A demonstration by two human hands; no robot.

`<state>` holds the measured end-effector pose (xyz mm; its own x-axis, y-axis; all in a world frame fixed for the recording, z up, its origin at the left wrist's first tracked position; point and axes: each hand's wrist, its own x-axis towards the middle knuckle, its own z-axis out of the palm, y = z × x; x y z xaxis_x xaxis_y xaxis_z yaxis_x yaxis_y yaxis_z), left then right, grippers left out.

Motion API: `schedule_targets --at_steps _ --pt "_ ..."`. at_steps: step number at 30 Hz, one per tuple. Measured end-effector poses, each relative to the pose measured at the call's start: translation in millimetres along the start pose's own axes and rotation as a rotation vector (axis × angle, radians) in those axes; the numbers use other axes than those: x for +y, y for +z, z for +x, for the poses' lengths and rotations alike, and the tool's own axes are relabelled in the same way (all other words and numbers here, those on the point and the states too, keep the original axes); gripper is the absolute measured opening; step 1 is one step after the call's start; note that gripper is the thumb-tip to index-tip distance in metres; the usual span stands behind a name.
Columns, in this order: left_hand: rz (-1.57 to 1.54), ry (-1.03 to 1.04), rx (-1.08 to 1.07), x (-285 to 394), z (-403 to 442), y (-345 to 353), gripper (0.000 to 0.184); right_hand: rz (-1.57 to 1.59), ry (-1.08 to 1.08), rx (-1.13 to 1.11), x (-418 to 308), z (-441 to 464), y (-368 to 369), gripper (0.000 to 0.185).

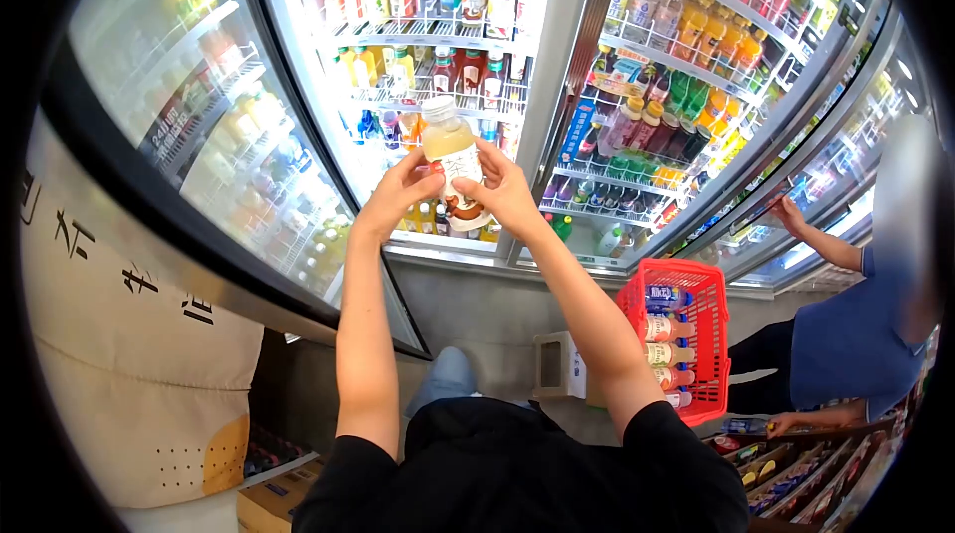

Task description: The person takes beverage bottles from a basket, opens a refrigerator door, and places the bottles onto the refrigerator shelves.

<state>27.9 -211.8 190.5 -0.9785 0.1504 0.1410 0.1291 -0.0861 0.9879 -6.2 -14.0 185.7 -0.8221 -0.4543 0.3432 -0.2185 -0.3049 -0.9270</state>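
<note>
Both of my hands hold one drink bottle in front of the lit fridge shelves. It has a white cap, pale yellow liquid and a white label with dark characters and a brown picture. My left hand grips its left side, thumb on the label. From the other side my right hand closes on it, thumb low on the label. The bottle tilts slightly, its cap toward the shelves. Behind it, rows of bottled drinks stand on wire racks.
An open glass door stands at my left beside a beige curtain. A red basket with several bottles is on my right, near a white box. Further right, a person in a blue shirt reaches toward another fridge.
</note>
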Motion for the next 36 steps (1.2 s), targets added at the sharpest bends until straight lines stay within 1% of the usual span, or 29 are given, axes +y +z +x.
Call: schedule_targets --at_steps 2,3,7,12,14,16,18,21,24,28,30,31,32,36 --pt "0.013 0.001 -0.025 8 0 -5 0.068 0.031 -0.024 -0.012 11 3 3 0.077" --pt "0.024 -0.016 -0.047 13 8 -7 0.068 0.055 -0.008 0.026 14 8 2 0.077" --pt "0.099 -0.010 -0.133 12 67 -24 0.067 0.020 -0.031 0.108 21 51 -19 0.079" --pt "0.125 0.005 -0.140 14 141 -50 0.070 -0.031 -0.032 0.172 21 114 -35 0.082" --pt "0.096 0.029 -0.165 18 165 -64 0.068 -0.019 -0.007 0.170 21 137 -40 0.083" --pt "0.085 0.044 -0.189 21 185 -75 0.068 -0.030 -0.021 0.107 23 157 -47 0.083" --pt "0.072 0.063 -0.139 20 198 -83 0.069 -0.049 -0.007 0.097 29 174 -54 0.082" --pt "0.050 0.047 -0.145 15 206 -94 0.068 -0.229 0.016 0.051 33 196 -63 0.077" --pt "0.028 0.047 -0.154 11 218 -112 0.067 -0.292 0.000 -0.003 39 213 -66 0.077" --pt "0.049 0.045 -0.146 5 237 -136 0.068 -0.261 -0.027 -0.019 58 239 -63 0.075" --pt "0.008 0.038 -0.153 4 248 -146 0.066 -0.293 -0.033 -0.033 63 255 -62 0.073" --pt "0.009 0.057 -0.126 3 252 -150 0.065 -0.251 0.011 -0.031 63 262 -61 0.071" --pt "0.013 0.079 -0.100 3 258 -155 0.064 -0.257 0.008 -0.035 63 269 -59 0.071" --pt "-0.075 0.150 -0.060 -1 283 -165 0.062 -0.315 -0.078 0.051 70 296 -53 0.066"
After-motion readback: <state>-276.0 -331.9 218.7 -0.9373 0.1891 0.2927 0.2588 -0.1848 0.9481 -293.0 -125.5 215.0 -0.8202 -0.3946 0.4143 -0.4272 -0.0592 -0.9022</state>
